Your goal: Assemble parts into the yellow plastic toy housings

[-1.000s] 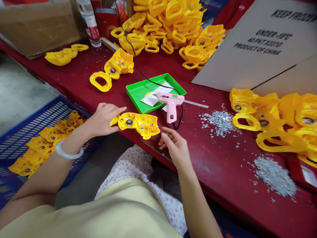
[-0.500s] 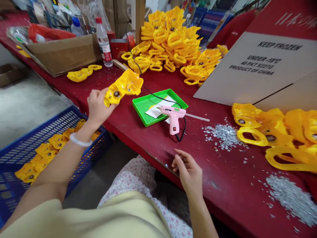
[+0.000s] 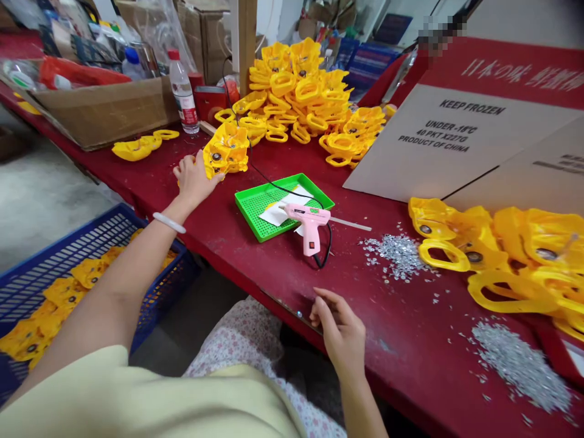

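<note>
My left hand (image 3: 195, 177) is reached forward over the red table, its thumb and fingers around the near end of a yellow plastic piece (image 3: 227, 148) with a dark round part in it. Near the table's front edge rests my right hand (image 3: 340, 322), fingers loosely curled and apart, with nothing visible in it. Between the hands a pink glue gun (image 3: 310, 222) leans on a green tray (image 3: 255, 224) that holds white paper (image 3: 274, 214). Right of the glue gun is a heap of small shiny pieces (image 3: 399, 254).
A tall pile of yellow parts (image 3: 301, 85) stands behind the tray. More yellow parts (image 3: 483, 243) and a second shiny heap (image 3: 520, 365) lie right, before a large carton (image 3: 438, 140). A blue crate (image 3: 104, 225), bottle (image 3: 185, 97) and cardboard box (image 3: 109, 109) are left.
My left hand has moved forward with the yellow piece, which has turned and is now nearer the pile. My right hand stays by the table edge. The view has shifted slightly.
</note>
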`<state>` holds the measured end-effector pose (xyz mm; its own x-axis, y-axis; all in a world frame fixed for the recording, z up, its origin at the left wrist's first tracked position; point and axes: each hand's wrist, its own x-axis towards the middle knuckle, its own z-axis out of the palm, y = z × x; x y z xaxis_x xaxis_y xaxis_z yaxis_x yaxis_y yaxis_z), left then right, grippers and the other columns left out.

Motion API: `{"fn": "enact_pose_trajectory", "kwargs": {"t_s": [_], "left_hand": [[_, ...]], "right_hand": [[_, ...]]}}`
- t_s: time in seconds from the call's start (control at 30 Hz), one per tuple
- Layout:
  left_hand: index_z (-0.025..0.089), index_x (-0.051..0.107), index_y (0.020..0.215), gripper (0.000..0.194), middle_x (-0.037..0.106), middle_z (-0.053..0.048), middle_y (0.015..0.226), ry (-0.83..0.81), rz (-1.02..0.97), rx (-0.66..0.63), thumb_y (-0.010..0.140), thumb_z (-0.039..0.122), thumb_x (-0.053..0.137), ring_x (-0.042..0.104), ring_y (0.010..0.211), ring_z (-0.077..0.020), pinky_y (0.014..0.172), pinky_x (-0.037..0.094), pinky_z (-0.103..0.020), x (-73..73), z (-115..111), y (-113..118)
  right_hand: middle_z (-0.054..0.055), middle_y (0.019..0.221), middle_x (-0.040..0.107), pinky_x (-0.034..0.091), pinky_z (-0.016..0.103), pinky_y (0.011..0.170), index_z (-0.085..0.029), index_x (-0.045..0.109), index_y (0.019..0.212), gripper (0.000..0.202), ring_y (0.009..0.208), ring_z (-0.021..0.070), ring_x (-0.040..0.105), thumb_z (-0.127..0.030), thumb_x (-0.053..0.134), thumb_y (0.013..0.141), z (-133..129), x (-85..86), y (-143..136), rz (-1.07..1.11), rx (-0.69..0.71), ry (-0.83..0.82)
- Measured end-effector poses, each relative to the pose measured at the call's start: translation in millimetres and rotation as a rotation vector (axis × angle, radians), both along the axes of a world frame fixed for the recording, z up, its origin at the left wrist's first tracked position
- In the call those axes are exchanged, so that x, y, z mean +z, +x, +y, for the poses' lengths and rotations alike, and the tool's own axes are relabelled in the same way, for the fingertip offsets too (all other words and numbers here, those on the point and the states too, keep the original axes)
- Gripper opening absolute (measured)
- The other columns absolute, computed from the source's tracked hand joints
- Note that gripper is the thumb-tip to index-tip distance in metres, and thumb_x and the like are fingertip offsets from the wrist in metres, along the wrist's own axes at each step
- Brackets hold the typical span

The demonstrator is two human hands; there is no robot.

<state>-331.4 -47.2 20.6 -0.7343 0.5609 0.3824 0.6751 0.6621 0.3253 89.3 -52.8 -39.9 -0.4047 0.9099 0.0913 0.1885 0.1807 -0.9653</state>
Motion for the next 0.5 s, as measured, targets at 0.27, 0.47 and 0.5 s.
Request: {"fn": "enact_pose_trajectory", "kwargs": {"t_s": [0.27,0.47,0.5], "left_hand": [[0.011,0.053,0.134,0.062,0.056,-0.025,0.132,-0.305,-0.168,0.071,0.089,0.054,0.05,0.053,0.123,-0.0437,0.098,0.045,-0.054,-0.4,-35.1,-31.3],[0.007,0.059,0.121,0.04,0.066,-0.016,0.12,-0.418,-0.174,0.011,0.091,0.033,0.059,0.06,0.115,-0.0306,0.099,0.048,-0.042,9.0,-30.1,-55.4],[0.008,0.06,0.12,0.038,0.066,-0.015,0.12,-0.435,-0.179,0.012,0.092,0.033,0.06,0.061,0.114,-0.0285,0.099,0.049,-0.044,9.8,-27.6,-59.0]], "right_hand": [[-0.001,0.063,0.063,0.052,0.021,0.051,-0.018,0.068,0.101,0.027,0.054,0.0105,0.06,-0.041,0.06,0.09,0.5,-1.4,1.9,-0.018,0.028,0.015],[-0.001,0.062,0.063,0.051,0.02,0.051,-0.018,0.068,0.101,0.026,0.054,0.0099,0.06,-0.04,0.059,0.091,0.2,-0.4,-0.3,-0.028,0.021,0.022],[-0.001,0.062,0.063,0.051,0.02,0.051,-0.018,0.068,0.101,0.026,0.054,0.01,0.06,-0.04,0.059,0.091,0.2,0.3,-1.0,-0.03,0.022,0.024]]}}
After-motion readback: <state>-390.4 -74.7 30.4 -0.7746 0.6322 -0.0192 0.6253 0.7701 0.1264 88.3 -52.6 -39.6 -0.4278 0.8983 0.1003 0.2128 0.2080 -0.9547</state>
